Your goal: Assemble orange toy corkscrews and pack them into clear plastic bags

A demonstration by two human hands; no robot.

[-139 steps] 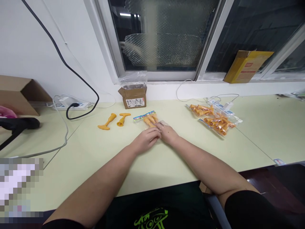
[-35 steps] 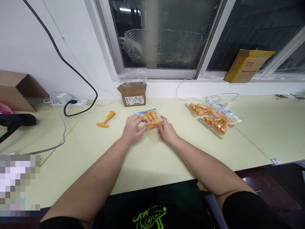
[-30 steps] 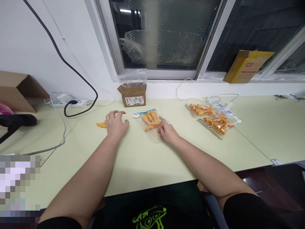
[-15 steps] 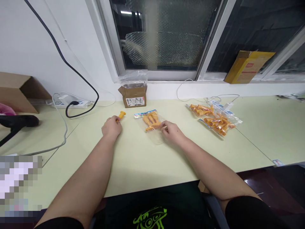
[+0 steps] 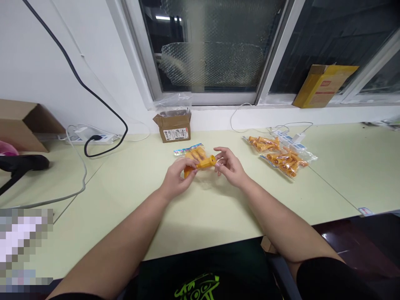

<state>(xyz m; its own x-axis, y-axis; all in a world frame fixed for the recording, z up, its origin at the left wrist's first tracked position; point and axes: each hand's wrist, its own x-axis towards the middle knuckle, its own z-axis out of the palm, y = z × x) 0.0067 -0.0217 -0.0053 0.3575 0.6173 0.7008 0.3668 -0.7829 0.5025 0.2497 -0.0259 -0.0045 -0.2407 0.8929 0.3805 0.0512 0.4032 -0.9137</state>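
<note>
My left hand [image 5: 178,177] is closed on an orange tube-like piece [image 5: 206,162], held over a clear bag of orange pieces [image 5: 195,153] with a shiny header strip. Just right of the piece's round end is my right hand [image 5: 229,166], its fingers curled and apart with nothing between them. The lower part of the clear bag lies on the table below the hands. Two more bags, a rear one [image 5: 264,143] and a front one [image 5: 286,162], hold several orange pieces at the right.
A small cardboard box [image 5: 175,127] stands by the wall. Behind the right bags is a white power strip [image 5: 289,141]; another [image 5: 93,137] lies at the left with a black cable. A larger carton [image 5: 25,125] and a black object [image 5: 28,164] sit at far left.
My left hand has moved right with the orange piece, from the bare table to above the bag. My right hand has risen slightly off the bag and its fingers have spread.
</note>
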